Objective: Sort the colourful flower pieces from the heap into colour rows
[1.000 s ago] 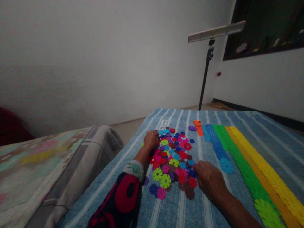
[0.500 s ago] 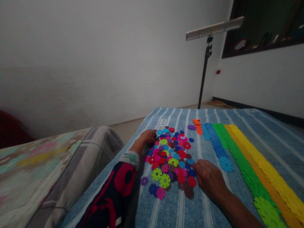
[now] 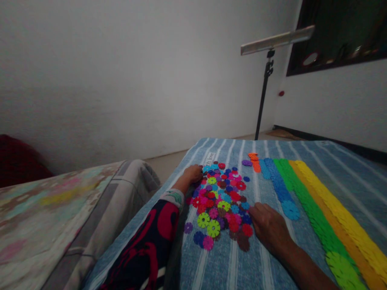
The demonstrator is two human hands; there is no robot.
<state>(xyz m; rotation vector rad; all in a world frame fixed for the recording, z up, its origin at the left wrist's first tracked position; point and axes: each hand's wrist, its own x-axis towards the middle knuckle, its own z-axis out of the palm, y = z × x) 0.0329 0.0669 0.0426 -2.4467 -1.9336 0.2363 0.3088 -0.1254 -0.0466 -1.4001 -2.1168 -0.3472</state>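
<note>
A loose pile of flower-shaped plastic discs [image 3: 223, 205] in pink, red, purple, blue, brown and lime lies on the striped blue cloth [image 3: 208, 270]. At the pile's far left edge is my left hand [image 3: 192, 174], its fingers curled together by some dark discs; anything in them is hidden. My right hand [image 3: 267, 223] rests closed against the right edge of the pile, beside red and blue discs. Its fingertips are tucked out of sight, so I cannot make out whether they grip a disc.
To the right run overlapping rows of yellow discs [image 3: 338, 205], amber discs [image 3: 326, 205], green discs [image 3: 311, 213] and blue discs [image 3: 276, 177]. Shorter orange [image 3: 255, 164] and purple [image 3: 247, 163] groups sit farther back. A patterned bed [image 3: 90, 201] is at left; a black stand [image 3: 263, 92] rises behind.
The whole view has shifted slightly, so the cloth and discs appear a little farther right. Both hands stay at about the same places beside the pile.
</note>
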